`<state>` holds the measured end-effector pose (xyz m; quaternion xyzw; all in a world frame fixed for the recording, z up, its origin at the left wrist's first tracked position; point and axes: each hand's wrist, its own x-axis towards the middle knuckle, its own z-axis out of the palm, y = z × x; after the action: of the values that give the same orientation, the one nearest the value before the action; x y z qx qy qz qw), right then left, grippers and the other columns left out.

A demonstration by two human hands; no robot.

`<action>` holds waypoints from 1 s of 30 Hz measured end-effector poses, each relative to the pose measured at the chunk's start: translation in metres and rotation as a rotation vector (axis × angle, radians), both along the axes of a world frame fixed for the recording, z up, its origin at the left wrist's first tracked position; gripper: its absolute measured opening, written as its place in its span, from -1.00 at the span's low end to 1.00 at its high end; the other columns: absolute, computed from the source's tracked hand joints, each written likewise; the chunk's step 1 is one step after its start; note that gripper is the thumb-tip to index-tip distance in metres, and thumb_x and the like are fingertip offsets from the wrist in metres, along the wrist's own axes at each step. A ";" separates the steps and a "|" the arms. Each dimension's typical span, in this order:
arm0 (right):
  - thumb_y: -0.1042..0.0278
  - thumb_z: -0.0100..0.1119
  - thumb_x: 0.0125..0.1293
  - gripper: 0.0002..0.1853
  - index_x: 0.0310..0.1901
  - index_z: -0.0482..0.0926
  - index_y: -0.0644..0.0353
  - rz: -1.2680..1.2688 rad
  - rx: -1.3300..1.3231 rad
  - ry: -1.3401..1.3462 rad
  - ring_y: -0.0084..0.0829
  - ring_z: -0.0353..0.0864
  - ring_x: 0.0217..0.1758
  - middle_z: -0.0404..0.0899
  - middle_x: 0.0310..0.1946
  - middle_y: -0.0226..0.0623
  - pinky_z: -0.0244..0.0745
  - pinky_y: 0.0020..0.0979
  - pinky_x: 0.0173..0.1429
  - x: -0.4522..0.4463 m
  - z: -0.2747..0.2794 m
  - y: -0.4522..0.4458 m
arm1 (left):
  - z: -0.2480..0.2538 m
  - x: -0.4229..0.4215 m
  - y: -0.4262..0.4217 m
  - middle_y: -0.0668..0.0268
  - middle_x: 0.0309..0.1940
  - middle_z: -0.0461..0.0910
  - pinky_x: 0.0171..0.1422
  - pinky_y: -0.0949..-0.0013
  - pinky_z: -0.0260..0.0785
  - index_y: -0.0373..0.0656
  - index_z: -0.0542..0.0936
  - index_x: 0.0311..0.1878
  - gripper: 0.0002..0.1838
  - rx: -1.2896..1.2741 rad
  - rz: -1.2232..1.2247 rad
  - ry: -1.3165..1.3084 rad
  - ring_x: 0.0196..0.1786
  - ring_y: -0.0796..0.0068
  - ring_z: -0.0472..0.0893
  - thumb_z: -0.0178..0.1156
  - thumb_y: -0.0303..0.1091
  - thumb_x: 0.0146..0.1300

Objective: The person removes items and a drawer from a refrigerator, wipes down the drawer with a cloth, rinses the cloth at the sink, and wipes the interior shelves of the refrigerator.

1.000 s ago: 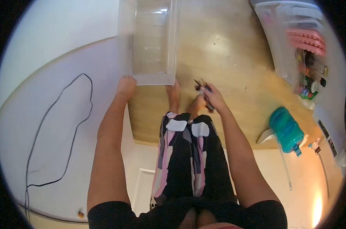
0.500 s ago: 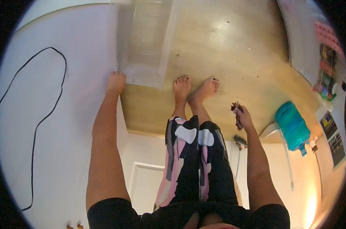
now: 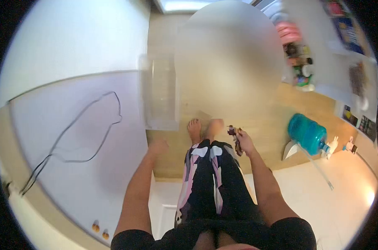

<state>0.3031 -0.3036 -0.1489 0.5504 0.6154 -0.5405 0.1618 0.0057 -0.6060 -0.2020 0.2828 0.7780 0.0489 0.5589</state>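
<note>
My left hand (image 3: 159, 146) hangs just below the near end of a long translucent plastic bin (image 3: 160, 125), apart from it. Motion smears its fingers, so their pose is unclear. My right hand (image 3: 246, 143) is closed around a dark brown, ragged-edged crumpled bundle (image 3: 237, 146), held in front of my right knee. The bundle's exact kind does not show. My bare feet (image 3: 194, 130) stand on the tan floor (image 3: 182, 160) between the two hands.
To the left, a black cable (image 3: 78, 111) loops over a white surface (image 3: 101, 133). A blue water jug (image 3: 307, 132) lies at the right, beside a white dustpan (image 3: 290, 150). Shelves with coloured items (image 3: 290, 34) stand at upper right. A large blur covers the upper middle.
The view has tilted forward. My left hand has come away from the bin's near corner, where it was before. My right hand keeps the brown bundle and sits closer to my legs.
</note>
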 end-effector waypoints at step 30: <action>0.33 -0.06 0.35 -0.84 -0.17 0.47 0.19 -0.627 0.458 0.858 -0.63 0.40 -0.28 0.45 -0.34 -0.47 0.35 -0.50 -0.18 0.381 0.561 0.445 | 0.607 0.460 0.708 0.13 0.23 0.27 0.31 0.23 0.16 -0.11 0.28 0.26 -0.42 1.487 -0.527 -0.116 0.25 0.12 0.30 0.15 -0.36 0.13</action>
<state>0.6844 0.1414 0.4120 0.4591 0.5346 -0.5905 -0.3934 0.4657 0.1017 0.4050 0.7540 0.4184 0.4367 0.2563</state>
